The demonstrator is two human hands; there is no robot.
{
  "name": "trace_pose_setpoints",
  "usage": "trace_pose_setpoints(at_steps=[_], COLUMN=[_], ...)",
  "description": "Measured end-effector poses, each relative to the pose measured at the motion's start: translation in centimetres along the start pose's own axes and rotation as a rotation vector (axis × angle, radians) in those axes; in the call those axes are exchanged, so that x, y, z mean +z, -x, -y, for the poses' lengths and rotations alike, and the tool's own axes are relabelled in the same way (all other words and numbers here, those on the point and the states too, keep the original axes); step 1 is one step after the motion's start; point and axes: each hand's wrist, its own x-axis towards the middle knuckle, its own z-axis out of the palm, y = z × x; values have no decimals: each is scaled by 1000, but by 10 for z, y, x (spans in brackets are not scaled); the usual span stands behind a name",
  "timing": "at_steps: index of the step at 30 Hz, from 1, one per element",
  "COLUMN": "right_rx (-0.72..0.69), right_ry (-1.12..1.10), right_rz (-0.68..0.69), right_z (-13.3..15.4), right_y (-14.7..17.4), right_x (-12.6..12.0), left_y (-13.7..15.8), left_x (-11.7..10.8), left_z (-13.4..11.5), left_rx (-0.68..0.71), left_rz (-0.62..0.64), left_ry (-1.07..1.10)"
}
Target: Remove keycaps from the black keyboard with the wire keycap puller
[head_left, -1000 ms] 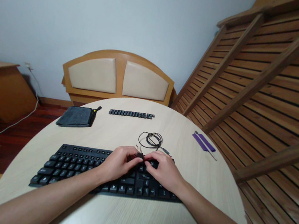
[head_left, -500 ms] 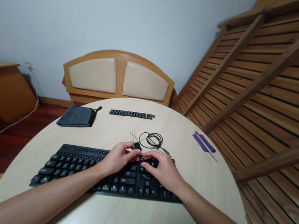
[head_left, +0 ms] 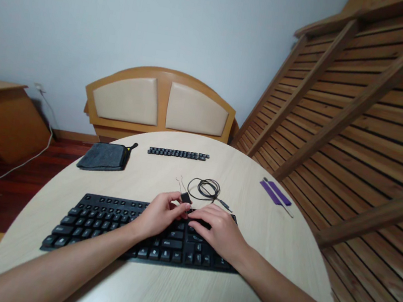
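A black keyboard (head_left: 171,243) lies across the near half of the round table, and several of its back-row keys are stripped of caps. Over its back edge, my left hand (head_left: 163,211) is closed on a wire keycap puller (head_left: 186,198) with a black handle; one pair of thin wires sticks out away from me. My right hand (head_left: 215,224) meets it from the right above the keys, its fingers bent in a pinch at the puller's near end. What those fingertips hold is hidden. Behind the hands lies the keyboard's coiled black cable (head_left: 207,189).
Loose black keycaps (head_left: 178,154) stand in rows at the table's far side. A grey folded cloth (head_left: 103,157) lies at left. On the right are purple strips (head_left: 275,192) with a thin metal-handled brush (head_left: 278,198). Wooden slatted panels (head_left: 363,120) lean close beyond the table.
My right fingers have shifted slightly left and closed in over the puller's near end, covering the small dark piece seen between the hands before. The left hand has barely moved.
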Motion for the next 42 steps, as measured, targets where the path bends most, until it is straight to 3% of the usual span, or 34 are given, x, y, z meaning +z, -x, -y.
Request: trace_pose_setpoints(at_steps=[10, 21, 26, 34, 42], right_rx=[-31, 264, 342, 364, 408], right_ry=[-1, -208, -283, -8, 149], right_rz=[-49, -120, -193, -168, -95], right_z=[4, -9, -46, -128, -178], right_y=[0, -7, -25, -83, -128], right_x=[-1, -17, -26, -39, -21], left_y=[1, 0, 1, 2, 3], left_x=[3, 4, 4, 3, 4], left_z=[-5, -1, -2, 0, 0], left_rx=[10, -35, -17, 13, -20], left_rz=[39, -62, -56, -55, -51], left_ry=[-24, -67, -132, -222, -261])
